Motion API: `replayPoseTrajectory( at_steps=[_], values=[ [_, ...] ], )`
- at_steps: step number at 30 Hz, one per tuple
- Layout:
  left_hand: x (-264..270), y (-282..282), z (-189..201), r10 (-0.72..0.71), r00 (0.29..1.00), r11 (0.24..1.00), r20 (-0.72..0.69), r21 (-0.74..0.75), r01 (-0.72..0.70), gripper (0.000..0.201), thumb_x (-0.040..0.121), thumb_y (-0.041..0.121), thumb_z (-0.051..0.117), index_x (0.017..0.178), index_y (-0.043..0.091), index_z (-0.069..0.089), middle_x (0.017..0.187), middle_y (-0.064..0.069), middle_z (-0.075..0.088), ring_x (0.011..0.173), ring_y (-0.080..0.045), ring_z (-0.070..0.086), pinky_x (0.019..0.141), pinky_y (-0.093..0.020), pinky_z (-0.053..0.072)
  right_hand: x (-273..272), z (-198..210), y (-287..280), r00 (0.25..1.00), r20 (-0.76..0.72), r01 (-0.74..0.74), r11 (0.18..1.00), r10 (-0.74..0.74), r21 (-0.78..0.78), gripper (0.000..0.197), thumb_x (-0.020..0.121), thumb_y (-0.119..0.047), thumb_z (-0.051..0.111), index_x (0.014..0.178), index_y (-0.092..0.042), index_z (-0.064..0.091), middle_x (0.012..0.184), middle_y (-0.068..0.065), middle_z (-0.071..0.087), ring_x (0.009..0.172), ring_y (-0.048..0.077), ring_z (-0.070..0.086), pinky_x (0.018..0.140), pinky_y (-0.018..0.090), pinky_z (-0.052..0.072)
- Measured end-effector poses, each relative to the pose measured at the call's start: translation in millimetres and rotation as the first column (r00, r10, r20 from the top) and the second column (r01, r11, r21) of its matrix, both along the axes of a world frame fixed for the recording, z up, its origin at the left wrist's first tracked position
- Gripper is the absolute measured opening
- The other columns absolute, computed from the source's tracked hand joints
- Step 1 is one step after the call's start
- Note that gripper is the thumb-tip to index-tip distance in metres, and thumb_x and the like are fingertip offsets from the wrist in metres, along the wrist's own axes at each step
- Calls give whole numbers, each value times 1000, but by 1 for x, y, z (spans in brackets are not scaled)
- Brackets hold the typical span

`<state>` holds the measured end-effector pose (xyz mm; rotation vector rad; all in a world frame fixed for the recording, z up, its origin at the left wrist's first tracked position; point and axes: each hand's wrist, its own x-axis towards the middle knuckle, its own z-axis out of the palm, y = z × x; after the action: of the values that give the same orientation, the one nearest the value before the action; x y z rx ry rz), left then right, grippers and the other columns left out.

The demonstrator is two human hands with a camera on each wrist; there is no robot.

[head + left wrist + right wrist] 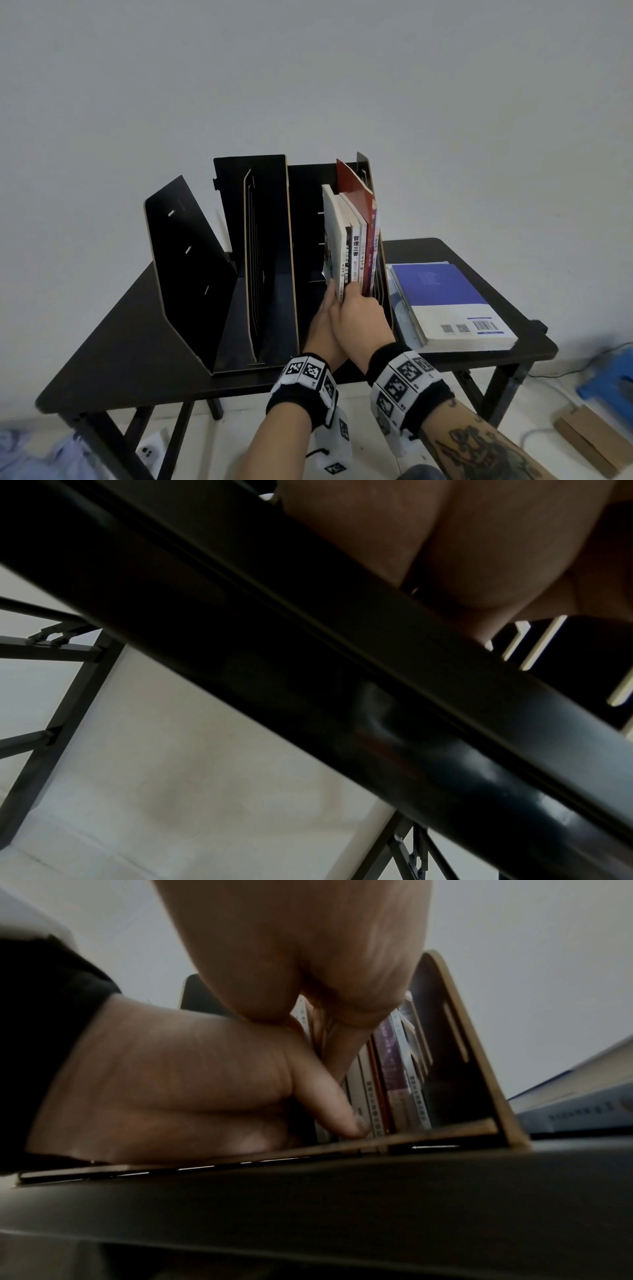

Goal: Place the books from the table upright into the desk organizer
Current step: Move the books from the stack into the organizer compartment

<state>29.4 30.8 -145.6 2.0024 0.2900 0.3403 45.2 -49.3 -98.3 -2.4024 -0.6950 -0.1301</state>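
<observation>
Right of centre in the head view, both hands meet at the foot of a row of standing books (352, 246) in the rightmost bay of the black desk organizer (253, 260). The left hand (323, 320) lies against the outer white-covered book (334, 240), with fingers reaching to its lower edge. The right hand (363, 317) overlaps it and presses on the spines. In the right wrist view one finger (342, 1112) of the left hand touches the bottom of the spines; whether either hand actually clamps a book, I cannot tell.

The row leans right against the organizer's side wall, and the tall red book (356, 192) stands well above the others. Left of the white-covered book the bay is open, so if the hands let go early that book may tip leftward and fall flat. A hard shove on the spines may also slide the light organizer back across the dark surface (137, 335).

At the right of the frame a blue-and-white book (445, 301) lies flat on a second book, just beside the organizer, not yet stood up. An elbow swinging toward them may knock them off the near edge.
</observation>
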Motion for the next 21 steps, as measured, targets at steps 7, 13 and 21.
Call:
replayPoseTrajectory(
  at_steps=[7, 13, 21],
  values=[
    [-2, -1, 3, 7, 996, 999, -88, 54, -2, 85, 88, 33, 67, 146, 24, 6, 116, 0, 63, 99, -19, 65, 91, -39, 54, 8, -4, -1, 999, -33, 3, 1000, -4, -19, 19, 99, -22, 40, 108, -6, 46, 99, 22, 66, 91, 39, 65, 74, 42, 55],
    [2, 1, 2, 29, 994, 997, -107, 78, -20, 76, 86, 30, 69, 142, 17, 18, 116, -3, 64, 98, -20, 65, 84, -32, 52, 14, -8, -2, 1000, -2, -16, 999, 16, -34, 26, 99, -27, 42, 105, -6, 55, 95, 20, 66, 87, 38, 65, 74, 38, 55],
    [4, -3, 0, 65, 998, 996, -2, 58, -65, 81, 74, 50, 64, 143, 22, 33, 137, -5, 50, 125, -21, 51, 106, -44, 45, 17, -10, -1, 998, 55, -1, 998, 5, -65, 23, 98, -21, 38, 104, -6, 55, 95, 19, 67, 87, 37, 66, 72, 36, 51]
  ],
)
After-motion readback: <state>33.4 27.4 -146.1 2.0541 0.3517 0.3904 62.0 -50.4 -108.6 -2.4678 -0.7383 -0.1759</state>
